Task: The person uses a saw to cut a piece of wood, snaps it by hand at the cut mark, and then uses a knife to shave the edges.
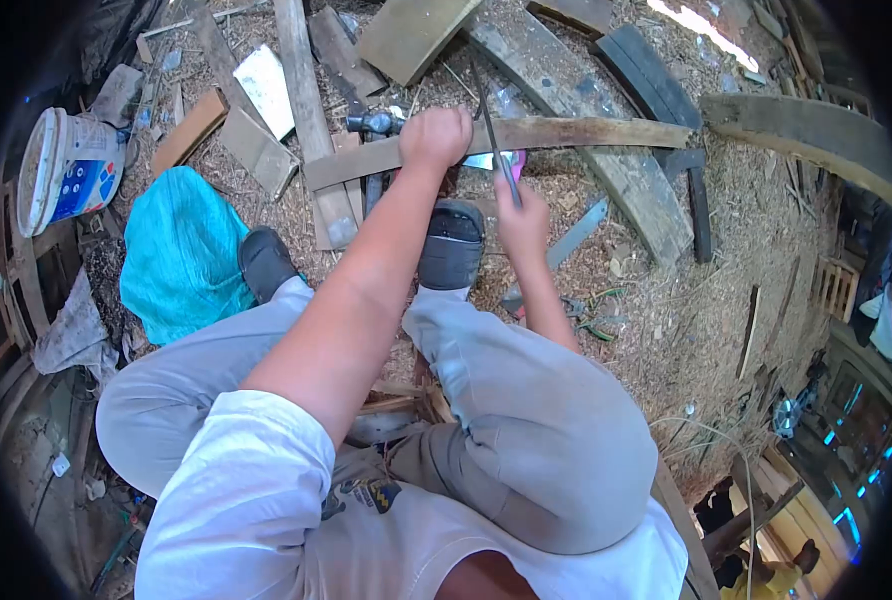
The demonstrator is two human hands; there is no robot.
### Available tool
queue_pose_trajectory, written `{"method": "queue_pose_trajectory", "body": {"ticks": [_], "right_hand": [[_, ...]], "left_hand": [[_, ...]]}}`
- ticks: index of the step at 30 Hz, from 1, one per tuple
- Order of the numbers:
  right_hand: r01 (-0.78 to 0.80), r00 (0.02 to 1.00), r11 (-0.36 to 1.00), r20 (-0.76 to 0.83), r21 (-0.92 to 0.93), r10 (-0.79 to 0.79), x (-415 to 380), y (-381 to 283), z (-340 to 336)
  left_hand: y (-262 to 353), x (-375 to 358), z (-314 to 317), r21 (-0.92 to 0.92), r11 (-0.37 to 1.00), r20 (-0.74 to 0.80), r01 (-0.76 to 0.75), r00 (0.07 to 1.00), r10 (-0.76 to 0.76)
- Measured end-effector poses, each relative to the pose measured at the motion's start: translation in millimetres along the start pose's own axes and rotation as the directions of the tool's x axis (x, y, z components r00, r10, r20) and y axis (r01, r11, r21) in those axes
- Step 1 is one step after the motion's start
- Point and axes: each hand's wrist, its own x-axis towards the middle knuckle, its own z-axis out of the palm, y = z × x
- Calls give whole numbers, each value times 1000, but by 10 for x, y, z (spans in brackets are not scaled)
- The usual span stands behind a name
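Observation:
A long, slightly curved wooden strip (591, 132) lies crosswise in front of my feet. My left hand (436, 137) is closed over it, left of its middle. In my right hand (522, 220) is a long, thin, dark bladed tool (496, 140), seen nearly edge-on; its exact kind I cannot tell. The tool crosses the strip just right of my left hand and points away from me. Close to my left hand lies a dark metal tool with a hammer-like head (374, 122). Something pink (519, 162) shows beside my right hand.
Sawdust and wood chips (701, 320) cover the ground. A thick plank (606, 150) and a large curved beam (806, 135) lie ahead. At left are a turquoise sack (181, 260) and a white bucket (81, 165). Part of another person (781, 580) shows at lower right.

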Motion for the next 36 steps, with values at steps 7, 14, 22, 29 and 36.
{"method": "queue_pose_trajectory", "body": {"ticks": [7,14,22,29,36], "right_hand": [[-44,996,995,-68,88,50,-694,11,-282],[-25,1000,987,-8,160,27,86,-130,72],[-37,999,997,-15,63,38,-132,49,-37],[-5,999,984,-35,176,11,-514,-205,-313],[-39,999,995,4,89,39,-382,-31,-143]], "left_hand": [[47,8,-79,20,1000,-20,2,1000,-2],[15,-2,-43,9,1000,42,17,999,-17],[51,-14,-83,-10,1000,33,22,999,-21],[38,42,-51,75,996,-24,-43,999,45],[27,-20,-44,10,1000,-13,-18,1000,18]]}}
